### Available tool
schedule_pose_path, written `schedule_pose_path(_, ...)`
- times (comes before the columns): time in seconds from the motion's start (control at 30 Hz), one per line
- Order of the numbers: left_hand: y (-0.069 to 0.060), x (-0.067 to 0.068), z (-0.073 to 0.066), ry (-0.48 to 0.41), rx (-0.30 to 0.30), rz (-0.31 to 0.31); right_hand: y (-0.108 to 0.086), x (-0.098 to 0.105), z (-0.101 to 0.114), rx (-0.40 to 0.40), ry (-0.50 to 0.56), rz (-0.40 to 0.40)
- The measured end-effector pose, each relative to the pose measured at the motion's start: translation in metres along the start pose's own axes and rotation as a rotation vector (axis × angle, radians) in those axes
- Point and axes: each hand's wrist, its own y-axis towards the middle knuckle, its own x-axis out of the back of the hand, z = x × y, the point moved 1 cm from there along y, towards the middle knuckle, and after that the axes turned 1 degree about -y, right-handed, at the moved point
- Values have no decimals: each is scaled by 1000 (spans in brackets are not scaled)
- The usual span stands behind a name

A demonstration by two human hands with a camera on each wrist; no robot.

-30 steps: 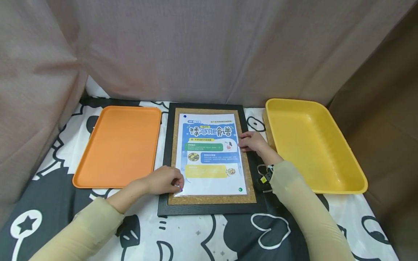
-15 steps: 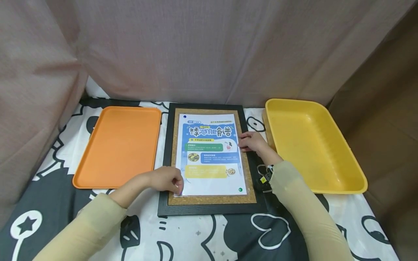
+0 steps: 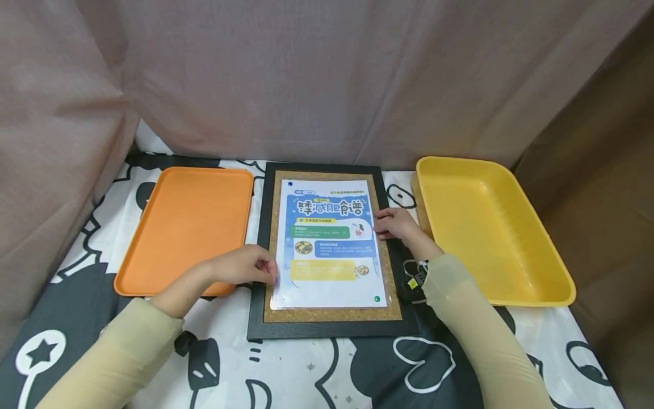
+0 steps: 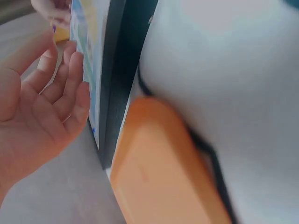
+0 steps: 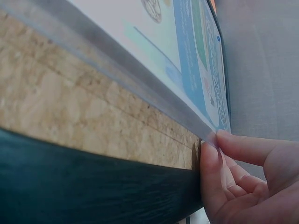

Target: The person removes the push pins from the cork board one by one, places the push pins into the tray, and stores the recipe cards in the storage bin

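A laminated poster (image 3: 327,289) with a clear margin lies on a cork board (image 3: 334,314) in a black frame. A blue pushpin (image 3: 290,183) is at its top left corner and a green pushpin (image 3: 377,299) near its bottom right. My left hand (image 3: 250,266) is by the poster's lower left edge. Its thumb and forefinger pinch a small purple pushpin (image 4: 53,29), mostly hidden by the fingertips. On the other side, my right hand (image 3: 400,225) pinches the poster's clear right edge between thumb and forefinger (image 5: 210,158).
To the left lies an orange tray (image 3: 189,227), partly under my left forearm. A deep yellow tray (image 3: 490,238) stands right of the board, near my right arm. A black-and-white patterned cloth (image 3: 296,369) covers the table. Grey curtains (image 3: 306,79) hang behind.
My left hand has left the poster's bottom left corner, moving up and left with the purple pushpin. That corner now shows. My right hand has stayed in place.
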Motion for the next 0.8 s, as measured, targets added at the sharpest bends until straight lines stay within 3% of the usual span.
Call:
schedule_pose_path(0.23, -6, 31, 8, -14, 52, -206, 0, -1, 2, 5, 4, 2)
schedule_pose_path(0.47, -11, 54, 22, -32, 150, -432, 1, -1, 2, -4, 4, -2)
schedule_pose_path(0.8, -7, 76, 49, -40, 215, -603, 0, 0, 1, 5, -3, 5)
